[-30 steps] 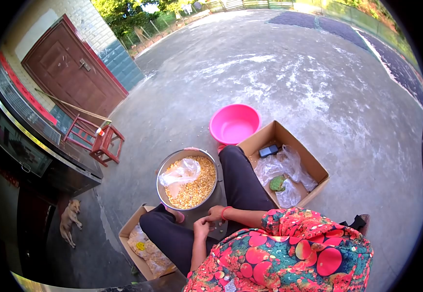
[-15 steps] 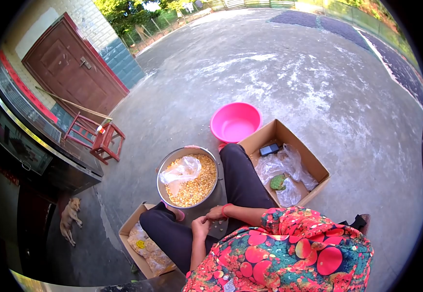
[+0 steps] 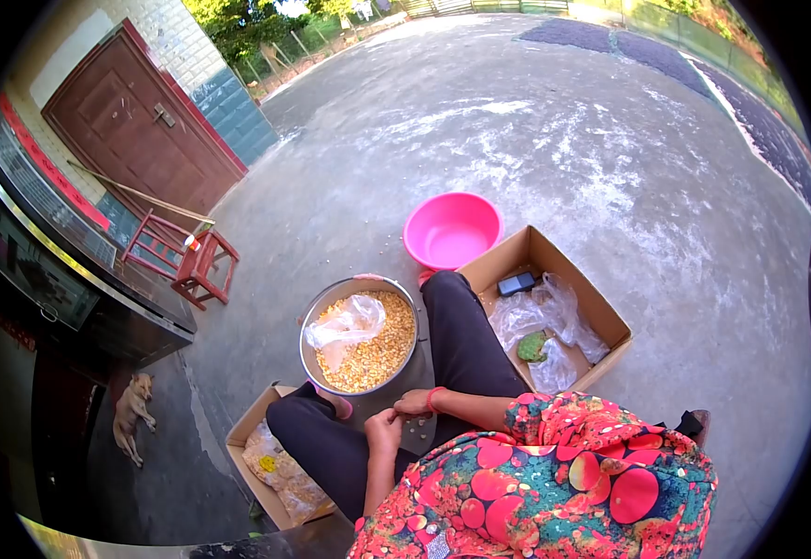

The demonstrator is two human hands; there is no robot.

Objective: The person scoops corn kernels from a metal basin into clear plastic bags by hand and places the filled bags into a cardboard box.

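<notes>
My left hand [image 3: 383, 432] and my right hand [image 3: 415, 402] meet between my knees, fingertips touching. Both have their fingers closed, and whatever they pinch is too small or hidden to make out. A red band circles my right wrist. Just beyond them stands a round metal basin [image 3: 406, 364] filled with yellow corn kernels [image 3: 382, 349]. On the kernels lies a crumpled clear plastic bag [image 3: 350, 321]. A few pale bits are on the ground below my hands.
A pink basin [image 3: 452, 233] sits ahead. To the right, a cardboard box [image 3: 601, 373] holds plastic bags, a dark phone-like object [image 3: 516, 284] and a green item [image 3: 531, 347]. Another box [image 3: 242, 456] is at my left leg. A red chair [image 3: 205, 265] and a dog [image 3: 132, 419] are further left.
My hands stay together, with only a slight shift of the fingers. The whole view has moved very slightly; the basins and boxes stand where they were.
</notes>
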